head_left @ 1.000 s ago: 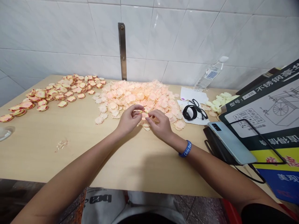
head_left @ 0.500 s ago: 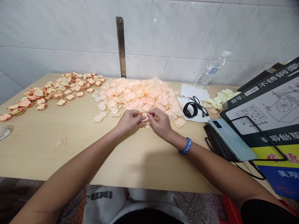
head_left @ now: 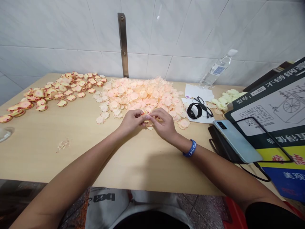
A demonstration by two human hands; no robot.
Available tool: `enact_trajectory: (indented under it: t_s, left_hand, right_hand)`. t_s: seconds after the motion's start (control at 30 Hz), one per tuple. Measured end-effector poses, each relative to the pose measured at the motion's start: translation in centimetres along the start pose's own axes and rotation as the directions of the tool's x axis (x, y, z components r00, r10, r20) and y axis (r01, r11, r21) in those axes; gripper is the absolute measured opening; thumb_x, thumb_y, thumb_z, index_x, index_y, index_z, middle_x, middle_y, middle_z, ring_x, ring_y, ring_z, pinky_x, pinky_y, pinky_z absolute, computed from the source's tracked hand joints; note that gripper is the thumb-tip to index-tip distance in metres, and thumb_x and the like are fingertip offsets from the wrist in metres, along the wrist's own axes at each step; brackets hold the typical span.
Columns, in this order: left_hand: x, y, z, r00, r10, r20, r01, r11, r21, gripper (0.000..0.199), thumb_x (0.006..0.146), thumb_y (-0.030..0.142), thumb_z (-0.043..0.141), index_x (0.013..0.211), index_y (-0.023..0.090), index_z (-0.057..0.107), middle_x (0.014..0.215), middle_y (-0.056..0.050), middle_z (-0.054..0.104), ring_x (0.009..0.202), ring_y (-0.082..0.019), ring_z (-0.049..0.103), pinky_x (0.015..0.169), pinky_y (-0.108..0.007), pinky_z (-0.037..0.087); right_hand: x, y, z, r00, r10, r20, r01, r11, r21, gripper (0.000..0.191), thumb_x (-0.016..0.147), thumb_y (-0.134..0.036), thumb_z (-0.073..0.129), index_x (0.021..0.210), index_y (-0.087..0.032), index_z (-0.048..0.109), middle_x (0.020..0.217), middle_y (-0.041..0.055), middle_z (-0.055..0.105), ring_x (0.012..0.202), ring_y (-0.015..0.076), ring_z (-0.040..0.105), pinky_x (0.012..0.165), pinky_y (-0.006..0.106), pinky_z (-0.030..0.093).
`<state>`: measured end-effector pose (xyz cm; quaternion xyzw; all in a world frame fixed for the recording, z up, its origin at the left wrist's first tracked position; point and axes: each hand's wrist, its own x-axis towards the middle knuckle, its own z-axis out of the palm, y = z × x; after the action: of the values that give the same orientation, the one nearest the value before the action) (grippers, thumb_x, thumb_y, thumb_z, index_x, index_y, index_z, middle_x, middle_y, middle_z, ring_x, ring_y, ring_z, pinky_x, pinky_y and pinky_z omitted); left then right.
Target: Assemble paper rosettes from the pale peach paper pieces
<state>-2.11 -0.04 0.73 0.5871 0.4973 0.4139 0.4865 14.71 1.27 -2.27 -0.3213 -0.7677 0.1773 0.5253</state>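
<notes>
My left hand (head_left: 131, 122) and my right hand (head_left: 163, 124) meet at the fingertips over the table, both pinching a small scalloped piece (head_left: 145, 118) that is mostly hidden by my fingers. Just beyond them spreads a large heap of pale peach serrated discs (head_left: 135, 95), with a few touching my fingers' side of the heap. Further left lies a spread of thicker red-rimmed scalloped discs (head_left: 64, 90). A blue wristband (head_left: 190, 148) circles my right wrist.
The light wooden table (head_left: 35, 143) holds pale yellow discs (head_left: 222, 101), a black band and glasses on white paper (head_left: 194, 111), a water bottle (head_left: 215, 71), a phone (head_left: 235, 141) and a printed carton (head_left: 269, 117). Tiled wall with a metal bracket (head_left: 123, 44) stands behind.
My hands have drawn closer together around the small piece. The whole view has shifted slightly, so the table and heaps sit a little higher in the frame.
</notes>
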Motion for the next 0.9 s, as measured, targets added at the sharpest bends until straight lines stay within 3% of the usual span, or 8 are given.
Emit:
enact_trajectory:
  t_s: [0.17,0.27,0.37,0.47,0.63,0.9]
  left_hand:
    - [0.1,-0.1,0.2,0.998,0.032,0.053,-0.031,0.999,-0.013,0.028,0.074,0.037,0.067,0.060,0.015,0.058,0.054,0.000,0.059,0.054,-0.012,0.057,0.054,-0.023,0.045]
    - [0.1,-0.3,0.1,0.998,0.032,0.062,-0.031,0.999,-0.017,0.030,0.075,0.040,0.067,0.061,0.015,0.059,0.054,-0.001,0.060,0.054,-0.012,0.058,0.055,-0.024,0.046]
    - [0.3,-0.7,-0.2,0.997,0.009,0.081,-0.009,1.000,-0.009,0.031,0.076,0.042,0.068,0.062,0.014,0.060,0.055,-0.002,0.061,0.055,-0.013,0.061,0.056,-0.024,0.046]
    - [0.6,-1.1,-0.4,0.996,-0.009,0.086,0.014,0.998,-0.058,0.029,0.075,0.041,0.071,0.071,0.013,0.063,0.062,-0.003,0.065,0.056,-0.012,0.061,0.057,-0.024,0.048]
    - [0.7,-1.1,-0.2,0.997,-0.045,0.059,0.053,0.986,-0.155,0.034,0.071,0.039,0.074,0.092,0.013,0.066,0.063,-0.002,0.066,0.056,-0.012,0.060,0.057,-0.025,0.050]
    - [0.6,-1.0,-0.3,0.997,-0.076,0.006,0.076,0.996,-0.048,0.031,0.074,0.043,0.069,0.064,0.015,0.060,0.048,-0.001,0.060,0.046,-0.012,0.057,0.049,-0.023,0.041]
  right_hand:
    - [0.4,0.6,0.0,0.950,0.296,-0.098,-0.280,0.948,0.153,0.017,0.085,-0.029,0.063,0.071,-0.020,0.061,0.072,0.0002,0.059,0.071,0.0150,0.055,0.065,0.029,0.044]
    - [0.6,1.2,-0.2,0.923,0.365,-0.121,-0.335,0.918,0.213,0.018,0.084,-0.033,0.063,0.072,-0.020,0.060,0.071,-0.0003,0.057,0.069,0.0142,0.054,0.065,0.028,0.044]
    - [1.2,2.0,-0.8,0.896,0.390,-0.213,-0.345,0.912,0.222,0.020,0.087,-0.036,0.059,0.076,-0.020,0.059,0.069,-0.0009,0.056,0.065,0.0128,0.052,0.060,0.026,0.043]
    - [1.8,2.7,-1.8,0.900,0.341,-0.272,-0.317,0.940,0.127,0.016,0.088,-0.034,0.059,0.081,-0.020,0.063,0.078,0.0020,0.062,0.071,0.0142,0.055,0.063,0.028,0.045]
    - [1.7,2.6,-1.8,0.956,0.217,-0.196,-0.233,0.970,-0.062,0.019,0.089,-0.028,0.059,0.105,-0.023,0.069,0.100,0.0052,0.066,0.081,0.0166,0.058,0.073,0.033,0.048]
    - [0.5,0.7,-0.8,0.995,0.038,-0.097,-0.047,0.994,-0.095,0.015,0.093,-0.026,0.054,0.094,-0.024,0.069,0.093,0.0059,0.068,0.090,0.0204,0.062,0.077,0.037,0.049]
